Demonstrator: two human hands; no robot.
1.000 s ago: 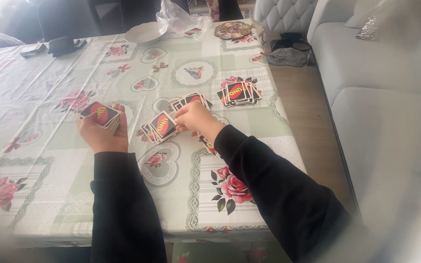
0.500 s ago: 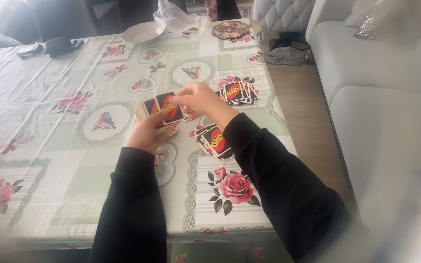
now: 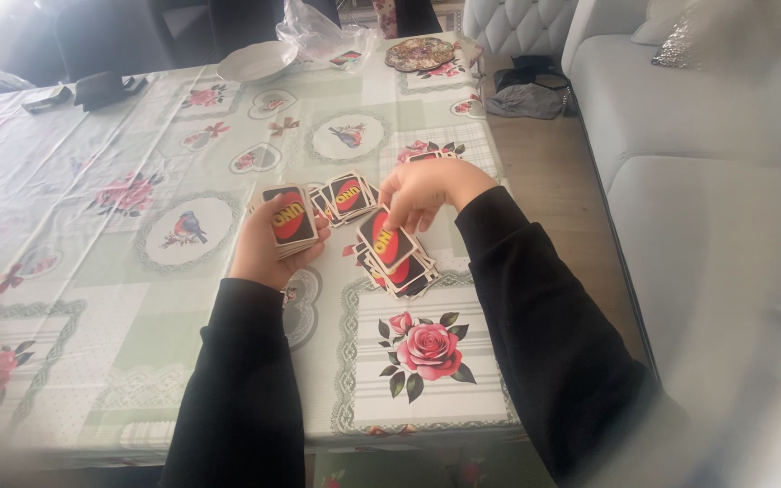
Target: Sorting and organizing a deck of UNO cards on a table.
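Across the floral tablecloth (image 3: pixel 92 208), your left hand (image 3: pixel 264 248) was clamped around the deck (image 3: pixel 289 221) while your right hand (image 3: pixel 422 192) pinched one card (image 3: pixel 386 237) just below its fingertips, over the near pile (image 3: pixel 399 271); lowering it flat probably suited best.

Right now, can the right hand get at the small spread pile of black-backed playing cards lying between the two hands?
Probably yes. The right hand, pinching one black-backed card, hovers just beside the small spread pile, and nothing lies between them; the left hand with its card stack sits off to the side.
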